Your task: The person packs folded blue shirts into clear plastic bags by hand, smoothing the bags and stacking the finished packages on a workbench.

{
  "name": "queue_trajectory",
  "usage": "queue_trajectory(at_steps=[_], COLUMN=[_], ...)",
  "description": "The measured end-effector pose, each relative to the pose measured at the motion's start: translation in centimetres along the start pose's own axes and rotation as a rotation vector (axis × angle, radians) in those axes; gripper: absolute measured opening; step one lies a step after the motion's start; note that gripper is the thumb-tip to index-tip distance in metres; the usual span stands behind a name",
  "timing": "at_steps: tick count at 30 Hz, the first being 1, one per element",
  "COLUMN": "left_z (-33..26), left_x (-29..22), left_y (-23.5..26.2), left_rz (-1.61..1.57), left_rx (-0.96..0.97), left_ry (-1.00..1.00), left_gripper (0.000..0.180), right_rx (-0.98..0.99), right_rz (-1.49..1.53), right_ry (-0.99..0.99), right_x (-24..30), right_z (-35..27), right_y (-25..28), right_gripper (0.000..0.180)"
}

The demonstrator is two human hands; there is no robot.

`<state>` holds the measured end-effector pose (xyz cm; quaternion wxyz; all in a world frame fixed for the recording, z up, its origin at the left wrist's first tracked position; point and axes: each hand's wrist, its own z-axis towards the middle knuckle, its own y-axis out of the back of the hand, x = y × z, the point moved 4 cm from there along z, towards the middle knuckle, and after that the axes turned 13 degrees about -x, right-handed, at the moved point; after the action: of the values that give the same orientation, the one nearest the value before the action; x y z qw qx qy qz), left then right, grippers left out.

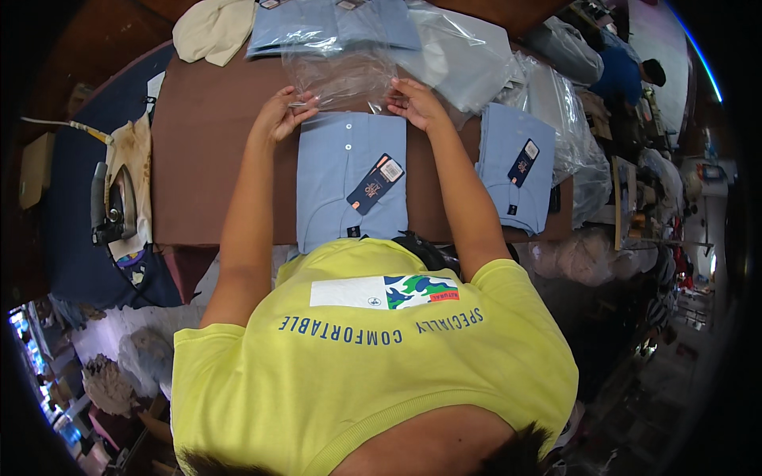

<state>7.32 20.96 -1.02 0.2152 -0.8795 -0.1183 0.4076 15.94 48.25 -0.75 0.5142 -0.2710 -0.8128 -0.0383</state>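
Observation:
A folded light-blue shirt (pixel 325 178) lies flat on the brown table in front of me, its buttoned placket upward and a dark hang tag (pixel 376 184) on its chest. Just beyond its far edge, a clear plastic bag (pixel 341 83) is stretched between my two hands. My left hand (pixel 287 113) pinches the bag's near left corner. At the near right corner, my right hand (pixel 413 105) grips the film with thumb and fingers. Part of the bag overlaps another blue folded shirt (pixel 286 30) behind it.
Another folded blue shirt (pixel 516 163) with a tag lies at the right. More clear bags (pixel 468 59) are piled at the far right. An iron (pixel 119 202) stands on a stained cloth at the left. A cream cloth (pixel 210 30) lies far left. Someone in blue (pixel 617 78) is at the far right.

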Motion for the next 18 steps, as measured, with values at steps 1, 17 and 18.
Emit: queue_trajectory(at_steps=[1,17,18], left_z=[-0.3,-1.0,-0.8], left_x=[-0.1,1.1,1.3], left_y=[0.3,0.4,0.6], left_rz=[0.054,0.58,0.581], left_rx=[-0.023,-0.145,-0.152], left_ry=[-0.012,-0.343,-0.369], left_gripper=[0.016,0.033,0.034], right_rx=[-0.011,-0.314,-0.294], right_rz=[0.017,-0.138,-0.157], right_ry=[-0.038,0.248,0.257], right_x=[-0.1,-2.4,-2.9], right_z=[-0.5,-1.8,-1.7], right_y=[-0.1,3.4,3.5], right_gripper=[0.022,0.027,0.025])
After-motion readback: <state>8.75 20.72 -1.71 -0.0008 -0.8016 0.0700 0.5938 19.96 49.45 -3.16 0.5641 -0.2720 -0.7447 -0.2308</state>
